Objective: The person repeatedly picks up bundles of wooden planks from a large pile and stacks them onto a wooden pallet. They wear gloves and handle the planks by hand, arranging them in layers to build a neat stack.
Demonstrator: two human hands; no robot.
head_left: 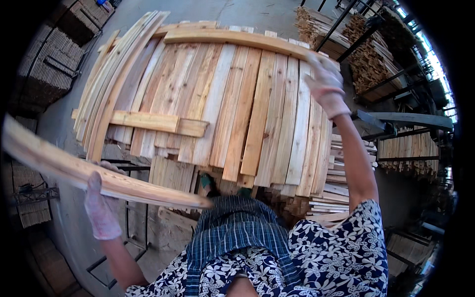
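Wooden plank (136,187) in left hand (101,213), right hand (326,84) at another board (237,38)

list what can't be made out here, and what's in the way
Head view: right hand, motion-blurred; can't tell whether it grips or only touches the top board.
Head view: left hand, partly hidden by the raised board.
Head view: raised board's left end, blurred at the dark rim.
Head view: green shoes, partly hidden by apron and planks.

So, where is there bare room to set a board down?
The middle planks have nothing on top, between the far crosswise board and their near ends. Grey floor shows beyond their far ends. Stacked strips crowd the left side.
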